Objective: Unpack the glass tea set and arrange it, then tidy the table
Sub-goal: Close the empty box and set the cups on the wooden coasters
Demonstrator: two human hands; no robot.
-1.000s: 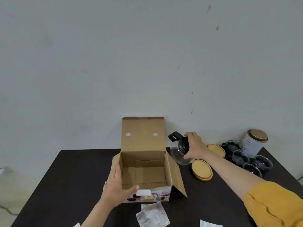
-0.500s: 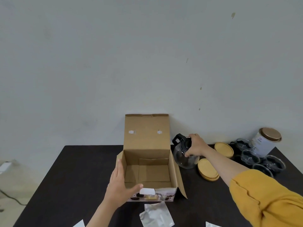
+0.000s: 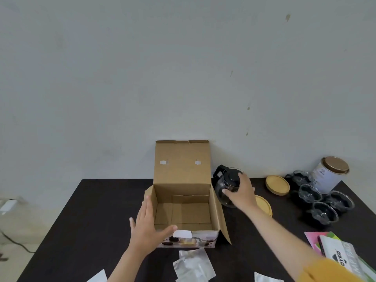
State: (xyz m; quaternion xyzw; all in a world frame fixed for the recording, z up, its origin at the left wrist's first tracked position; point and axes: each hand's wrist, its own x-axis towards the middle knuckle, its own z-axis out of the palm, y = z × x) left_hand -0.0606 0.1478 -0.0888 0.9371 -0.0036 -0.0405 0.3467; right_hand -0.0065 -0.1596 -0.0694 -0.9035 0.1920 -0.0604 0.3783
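Note:
An open cardboard box [image 3: 184,198] stands mid-table, its lid flap upright and its inside bare. My left hand [image 3: 147,225] rests flat against the box's left front corner, thumb over the front wall. To the right of the box stands a glass teapot [image 3: 225,190] with a black lid and handle. My right hand [image 3: 241,192] grips it from above and the right side. Several glass cups [image 3: 317,200] with black handles cluster at the right. Two stacks of round bamboo coasters [image 3: 277,184] lie between the teapot and the cups.
A white tin with a brown lid [image 3: 330,174] stands behind the cups by the wall. Crumpled white wrappers [image 3: 193,265] lie at the front of the dark table [image 3: 91,210]. Printed packets [image 3: 337,253] lie at the front right.
The teapot, held in my right hand, has come down from a tilted raised position to stand on the table beside the box. My left hand stays on the box.

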